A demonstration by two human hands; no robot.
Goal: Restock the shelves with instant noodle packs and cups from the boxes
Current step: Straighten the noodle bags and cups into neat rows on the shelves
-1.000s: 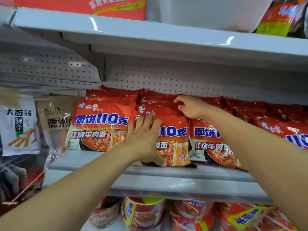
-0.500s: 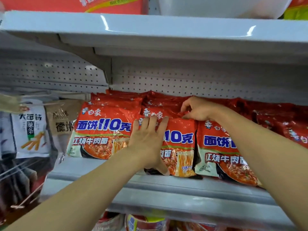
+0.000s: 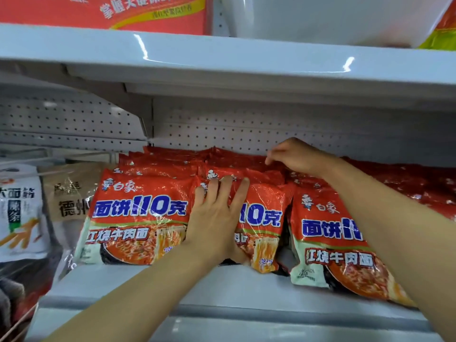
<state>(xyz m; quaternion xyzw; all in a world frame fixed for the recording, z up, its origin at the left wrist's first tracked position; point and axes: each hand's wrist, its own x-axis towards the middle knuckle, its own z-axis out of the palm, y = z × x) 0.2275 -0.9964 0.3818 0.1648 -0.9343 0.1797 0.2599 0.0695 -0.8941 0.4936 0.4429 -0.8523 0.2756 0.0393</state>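
On the middle shelf (image 3: 222, 287), your left hand (image 3: 217, 218) lay flat with fingers straight against the front of the centre noodle pack (image 3: 261, 218), an open grip pressing it, while your right hand (image 3: 296, 156) reached over the packs behind, fingers curled down onto their top edges; whether it pinched one, I cannot tell. Red noodle packs (image 3: 140, 213) stood in rows on either side. Beyond, grey snack bags (image 3: 19, 211) hung to the left.
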